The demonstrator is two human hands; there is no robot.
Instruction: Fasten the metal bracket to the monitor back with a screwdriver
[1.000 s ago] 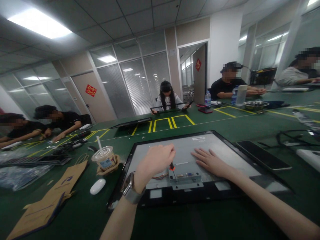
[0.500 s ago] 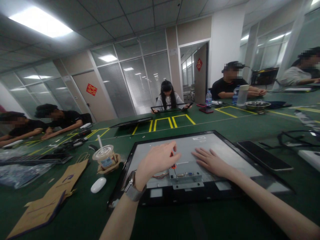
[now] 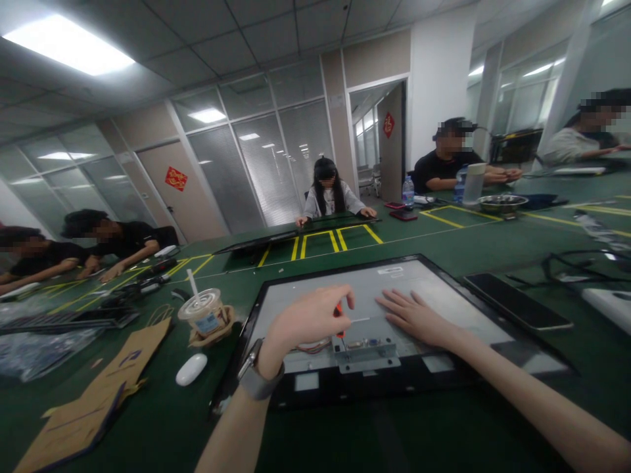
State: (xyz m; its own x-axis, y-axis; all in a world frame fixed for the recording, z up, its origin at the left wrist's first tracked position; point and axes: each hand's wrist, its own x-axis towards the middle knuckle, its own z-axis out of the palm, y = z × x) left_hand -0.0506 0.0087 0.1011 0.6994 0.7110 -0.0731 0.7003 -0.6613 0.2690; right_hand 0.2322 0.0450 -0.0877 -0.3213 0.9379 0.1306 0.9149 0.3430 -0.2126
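In front of me a display panel [image 3: 434, 286] lies with its grey metal back up, edged by a black frame. My left hand [image 3: 310, 318], with a watch on the wrist, closes round a small screwdriver [image 3: 338, 310] with a red and black handle. The screwdriver stands upright, its tip over a metal bracket [image 3: 367, 358] with ports at the near side of the panel; whether it sits in a screw I cannot tell. Fingers spread, my right hand [image 3: 417, 318] lies flat on the grey back, right of the bracket.
To the left are a white oval case [image 3: 191, 369], a drink cup [image 3: 202, 312] in a carton holder and a brown paper bag [image 3: 118, 368]. A black phone-like slab [image 3: 517, 301] and cables [image 3: 586, 266] lie right. Across the table a person [image 3: 328, 190] handles a dark panel.
My left fingers have curled and shifted slightly about the screwdriver. The right hand stays flat. Across the table, the person has lowered the dark frame toward the tabletop.
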